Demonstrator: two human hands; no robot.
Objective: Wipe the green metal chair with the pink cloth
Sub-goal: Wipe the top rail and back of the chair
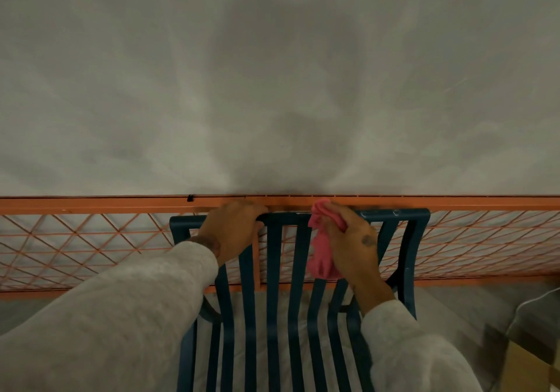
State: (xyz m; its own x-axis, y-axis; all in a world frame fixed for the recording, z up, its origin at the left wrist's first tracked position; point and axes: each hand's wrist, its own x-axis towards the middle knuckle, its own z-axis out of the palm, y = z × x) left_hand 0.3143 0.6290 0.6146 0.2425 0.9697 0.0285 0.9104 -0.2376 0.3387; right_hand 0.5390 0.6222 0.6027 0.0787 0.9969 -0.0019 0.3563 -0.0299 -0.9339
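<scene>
The dark green metal chair (pixel 272 270) with slatted back and seat stands below me, its back against an orange mesh fence. My left hand (pixel 231 228) grips the top rail of the chair back, left of centre, fingers curled over it. My right hand (pixel 353 246) holds the bunched pink cloth (pixel 322 249) against the top rail and upper slats, right of centre. Part of the cloth hangs down below my palm. Grey sleeves cover both forearms.
An orange metal fence (pixel 91 240) with diamond mesh runs the full width behind the chair. Beyond it is a grey concrete surface (pixel 272 73). A cardboard box (pixel 530 367) and a white cable (pixel 527 303) lie at the lower right.
</scene>
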